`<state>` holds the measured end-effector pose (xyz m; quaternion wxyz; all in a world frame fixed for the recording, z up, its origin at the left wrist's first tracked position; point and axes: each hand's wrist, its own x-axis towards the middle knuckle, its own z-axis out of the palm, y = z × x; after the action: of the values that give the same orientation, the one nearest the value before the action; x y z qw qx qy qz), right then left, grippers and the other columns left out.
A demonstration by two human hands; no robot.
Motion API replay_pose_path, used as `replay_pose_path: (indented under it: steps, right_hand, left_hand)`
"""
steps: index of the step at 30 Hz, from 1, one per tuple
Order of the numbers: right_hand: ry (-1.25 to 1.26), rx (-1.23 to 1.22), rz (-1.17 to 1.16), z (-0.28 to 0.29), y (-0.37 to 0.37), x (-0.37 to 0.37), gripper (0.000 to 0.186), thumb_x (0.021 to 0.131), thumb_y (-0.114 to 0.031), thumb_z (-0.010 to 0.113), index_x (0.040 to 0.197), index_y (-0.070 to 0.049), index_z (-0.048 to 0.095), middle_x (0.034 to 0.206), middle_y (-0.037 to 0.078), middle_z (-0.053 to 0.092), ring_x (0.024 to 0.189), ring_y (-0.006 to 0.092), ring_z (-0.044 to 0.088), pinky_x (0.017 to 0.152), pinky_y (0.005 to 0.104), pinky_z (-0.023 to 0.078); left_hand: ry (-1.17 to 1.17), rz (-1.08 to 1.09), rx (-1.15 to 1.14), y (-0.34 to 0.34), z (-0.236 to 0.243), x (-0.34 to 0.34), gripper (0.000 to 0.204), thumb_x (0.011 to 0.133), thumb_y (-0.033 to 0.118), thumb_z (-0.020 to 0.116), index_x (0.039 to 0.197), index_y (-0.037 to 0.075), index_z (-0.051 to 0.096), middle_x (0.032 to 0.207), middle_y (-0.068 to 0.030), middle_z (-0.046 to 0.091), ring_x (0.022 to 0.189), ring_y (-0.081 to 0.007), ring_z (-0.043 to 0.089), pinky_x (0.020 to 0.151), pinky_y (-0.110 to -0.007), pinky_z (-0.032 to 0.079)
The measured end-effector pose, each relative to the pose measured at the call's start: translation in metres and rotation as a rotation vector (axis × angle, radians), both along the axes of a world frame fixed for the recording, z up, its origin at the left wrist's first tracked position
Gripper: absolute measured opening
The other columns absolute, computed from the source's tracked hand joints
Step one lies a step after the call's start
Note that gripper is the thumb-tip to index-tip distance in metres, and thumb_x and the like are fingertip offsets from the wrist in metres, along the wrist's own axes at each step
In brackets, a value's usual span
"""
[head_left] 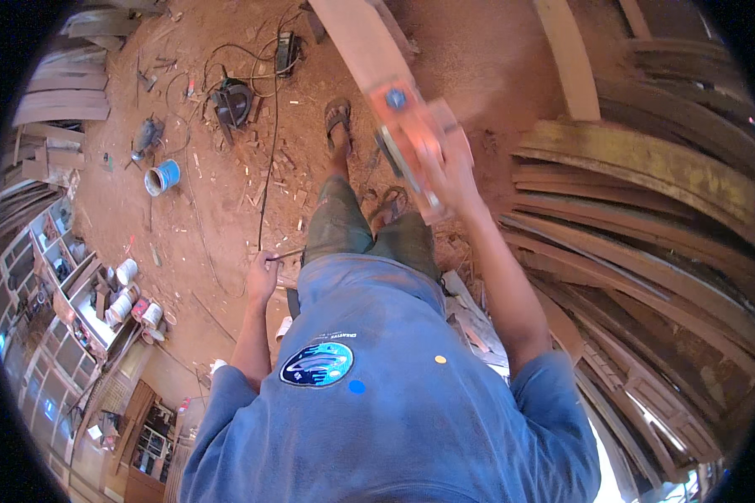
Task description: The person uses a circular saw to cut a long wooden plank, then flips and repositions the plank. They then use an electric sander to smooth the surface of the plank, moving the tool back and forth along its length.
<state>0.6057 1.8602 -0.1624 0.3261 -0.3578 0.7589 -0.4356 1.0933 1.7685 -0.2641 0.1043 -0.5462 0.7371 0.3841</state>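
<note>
"Where's the orange power tool (404, 117)?"
"In the right hand (453, 172), fingers wrapped round it, at the near end of the plank (356, 42). Nearer the body, the left hand (262, 270) pinches a dark cord (288, 253)."
"Progress?"
"Probably mid-work; I can't tell finished wood from unfinished."

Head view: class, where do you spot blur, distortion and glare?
In the head view, the right hand and orange tool look blurred; in the same head view, stacked boards appear curved near the right rim; in the head view too, a white patch glares at lower right.
</note>
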Motion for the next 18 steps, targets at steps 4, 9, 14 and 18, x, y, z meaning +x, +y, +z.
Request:
replay_pose_path:
  steps: [4, 9, 14, 18]
  right_hand:
    - [-0.137, 0.175, -0.012, 0.001, 0.172, 0.040, 0.050, 0.098, -0.039, 0.060, 0.123, 0.003, 0.063, 0.117, 0.028, 0.067, 0.112, 0.0413, 0.064, 0.095, 0.0458, 0.050]
    - [-0.210, 0.363, -0.097, 0.011, 0.259, 0.069, 0.046, 0.095, -0.041, 0.062, 0.104, 0.004, 0.066, 0.094, 0.027, 0.068, 0.091, 0.0423, 0.067, 0.078, 0.0475, 0.051]
    - [-0.083, 0.330, -0.064, -0.001, 0.229, 0.061, 0.048, 0.096, -0.045, 0.062, 0.101, 0.003, 0.065, 0.084, 0.024, 0.067, 0.082, 0.0407, 0.068, 0.074, 0.0475, 0.051]
    - [-0.148, 0.218, -0.078, 0.011, 0.160, 0.044, 0.053, 0.097, -0.048, 0.061, 0.104, 0.004, 0.067, 0.086, 0.026, 0.069, 0.083, 0.0411, 0.069, 0.075, 0.0481, 0.052]
  left_hand:
    - [-0.091, -0.110, 0.030, 0.028, 0.020, -0.038, 0.024, 0.094, 0.026, 0.069, 0.104, 0.005, 0.066, 0.102, -0.0181, 0.069, 0.099, -0.0404, 0.066, 0.085, -0.046, 0.051]
    - [0.054, -0.221, -0.012, 0.048, 0.017, -0.064, 0.025, 0.094, 0.024, 0.069, 0.102, 0.002, 0.063, 0.103, -0.0182, 0.067, 0.099, -0.0404, 0.064, 0.085, -0.046, 0.050]
    - [0.145, -0.092, -0.051, 0.058, 0.009, -0.049, 0.023, 0.095, 0.020, 0.068, 0.103, 0.000, 0.062, 0.102, -0.0194, 0.066, 0.097, -0.0397, 0.063, 0.085, -0.046, 0.049]
    - [0.114, -0.006, -0.048, 0.053, -0.004, -0.010, 0.023, 0.096, 0.019, 0.066, 0.108, -0.001, 0.063, 0.103, -0.0210, 0.067, 0.099, -0.0387, 0.064, 0.087, -0.045, 0.050]
